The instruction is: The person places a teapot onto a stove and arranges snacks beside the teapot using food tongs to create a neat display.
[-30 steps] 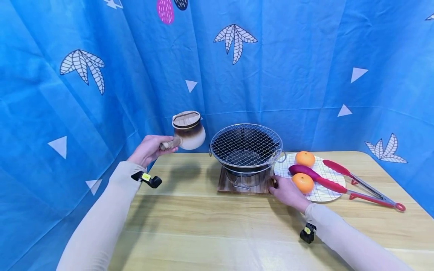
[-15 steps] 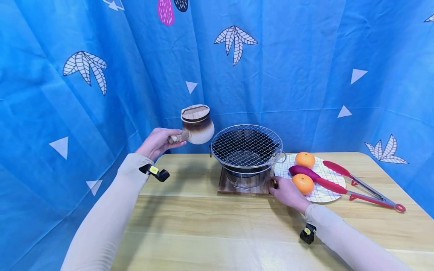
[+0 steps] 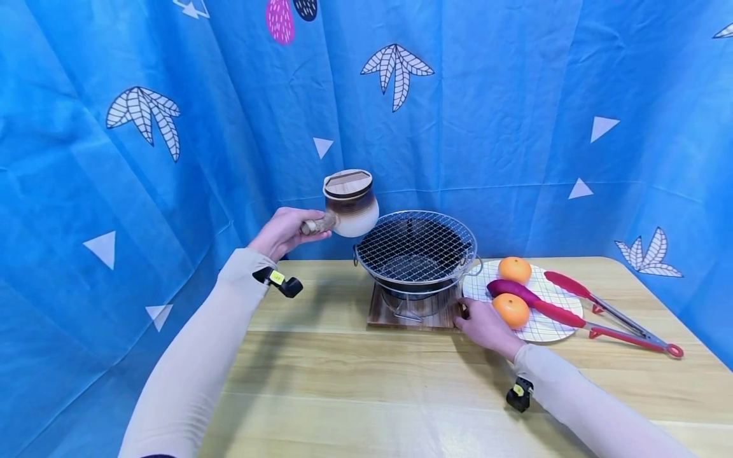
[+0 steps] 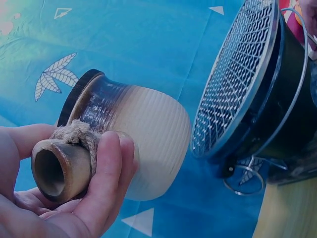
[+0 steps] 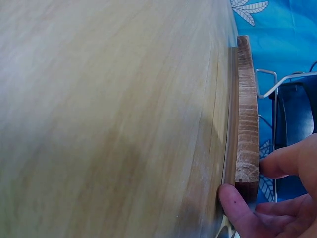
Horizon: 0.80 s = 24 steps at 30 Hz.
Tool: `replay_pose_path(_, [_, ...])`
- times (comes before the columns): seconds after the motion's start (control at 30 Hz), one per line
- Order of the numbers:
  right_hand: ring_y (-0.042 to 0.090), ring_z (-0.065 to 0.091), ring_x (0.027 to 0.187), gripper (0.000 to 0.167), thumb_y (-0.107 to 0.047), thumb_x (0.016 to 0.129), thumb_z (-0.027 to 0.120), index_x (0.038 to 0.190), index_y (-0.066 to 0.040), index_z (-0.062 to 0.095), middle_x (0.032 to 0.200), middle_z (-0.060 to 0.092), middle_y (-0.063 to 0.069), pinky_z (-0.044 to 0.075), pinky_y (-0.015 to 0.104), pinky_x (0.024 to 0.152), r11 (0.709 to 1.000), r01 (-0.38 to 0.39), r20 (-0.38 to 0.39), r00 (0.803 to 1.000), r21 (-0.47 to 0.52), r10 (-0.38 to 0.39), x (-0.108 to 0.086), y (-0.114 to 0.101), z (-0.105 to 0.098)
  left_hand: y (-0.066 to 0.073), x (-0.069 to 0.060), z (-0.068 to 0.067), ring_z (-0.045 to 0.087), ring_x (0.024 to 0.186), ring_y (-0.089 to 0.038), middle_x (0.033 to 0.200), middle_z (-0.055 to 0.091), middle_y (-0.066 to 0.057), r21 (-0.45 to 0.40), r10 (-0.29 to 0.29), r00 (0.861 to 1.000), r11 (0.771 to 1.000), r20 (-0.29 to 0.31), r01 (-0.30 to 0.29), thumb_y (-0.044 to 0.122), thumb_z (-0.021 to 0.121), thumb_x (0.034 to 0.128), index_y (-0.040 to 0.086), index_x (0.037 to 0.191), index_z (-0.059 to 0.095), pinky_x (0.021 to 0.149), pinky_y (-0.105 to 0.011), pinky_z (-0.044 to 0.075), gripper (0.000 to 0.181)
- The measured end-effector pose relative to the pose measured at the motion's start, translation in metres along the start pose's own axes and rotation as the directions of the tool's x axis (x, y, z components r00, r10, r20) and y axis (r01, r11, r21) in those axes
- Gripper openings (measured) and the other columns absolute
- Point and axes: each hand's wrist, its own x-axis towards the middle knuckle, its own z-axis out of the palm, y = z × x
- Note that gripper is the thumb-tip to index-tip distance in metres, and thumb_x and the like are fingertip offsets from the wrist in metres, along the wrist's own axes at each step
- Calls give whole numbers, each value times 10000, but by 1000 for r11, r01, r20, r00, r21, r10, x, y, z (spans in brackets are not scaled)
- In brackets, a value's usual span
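My left hand (image 3: 292, 230) grips the rope-wrapped hollow handle (image 4: 64, 166) of a lidded clay pot (image 3: 356, 213). The pot is cream below and brown above, with a wooden lid (image 3: 347, 183). It hangs in the air, up and to the left of a round tabletop grill (image 3: 415, 254) with a wire mesh on top. The grill stands on a dark wooden board (image 3: 380, 312). At the board's front right corner is my right hand (image 3: 487, 326); in the right wrist view its thumb and a finger pinch the board's edge (image 5: 247, 124).
Right of the grill lies a checked plate (image 3: 550, 329) with two mandarins (image 3: 511, 310), one behind the other. Red-tipped tongs (image 3: 618, 331) lie across the plate and table (image 3: 372, 394). A blue curtain (image 3: 492, 127) hangs behind and at the sides.
My left hand has carried the clay pot right and upward, closer to the grill. My right hand stays at the board's corner.
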Motion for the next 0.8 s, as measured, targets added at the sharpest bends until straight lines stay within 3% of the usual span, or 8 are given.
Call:
replay_pose_path(0.63, [185,543,651,532,-165,909,679,1379,48,551,828,629,77,425,311,561,1000,-4,-25,1000,-22,3,2,-1,0,2,29,37,715,903,-289,1394,503,-254,3,5,999,1000,45,-5,37,642,961,-67,1410,496,842,-357,602,484])
replay_pose_path(0.8, [166,528,591,541,-168,914,678,1391,44,539,760,599,53,425,308,542,1000,-22,-9,1000,-7,22,2,-2,1,-1,37,44,716,877,-284,1351,529,-241,2,-2,999,1000,52,2,18,638,952,-81,1376,508,823,-355,609,455])
